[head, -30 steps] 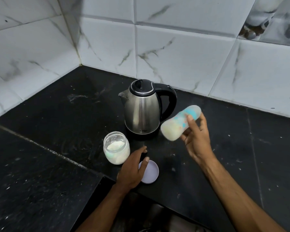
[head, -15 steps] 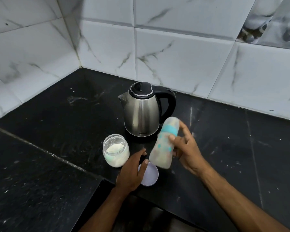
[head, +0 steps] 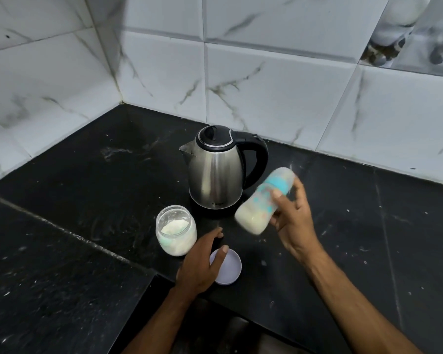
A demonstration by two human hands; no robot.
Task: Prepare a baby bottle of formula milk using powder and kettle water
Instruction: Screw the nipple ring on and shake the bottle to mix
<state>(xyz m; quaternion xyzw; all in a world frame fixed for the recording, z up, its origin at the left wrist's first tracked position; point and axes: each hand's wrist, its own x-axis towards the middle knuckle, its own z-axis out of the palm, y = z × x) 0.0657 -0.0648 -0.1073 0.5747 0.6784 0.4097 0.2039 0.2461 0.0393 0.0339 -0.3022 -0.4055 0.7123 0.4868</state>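
Black stone counter (head: 87, 200), speckled and dusty, set in a corner of white marble-look tiles (head: 266, 98). Steel kettle (head: 216, 175) with black lid and handle stands upright near the back, spout left, handle right. Right hand (head: 292, 218) holds the baby bottle (head: 264, 203) in the air just right of the kettle, fingers wrapped round its upper part; bottle tilted, cap end up and to the right, base down-left, blurred. Milky liquid fills its lower half, teal collar under the clear cap. Open glass jar (head: 175, 229) of white powder sits on the counter in front of the kettle, left of centre, upright. Left hand (head: 202, 264) rests near the counter edge just beside the jar, fingers loosely curled, grasping nothing, thumb lying over the rim of a pale lilac lid (head: 228, 267) lying flat. Both forearms bare.
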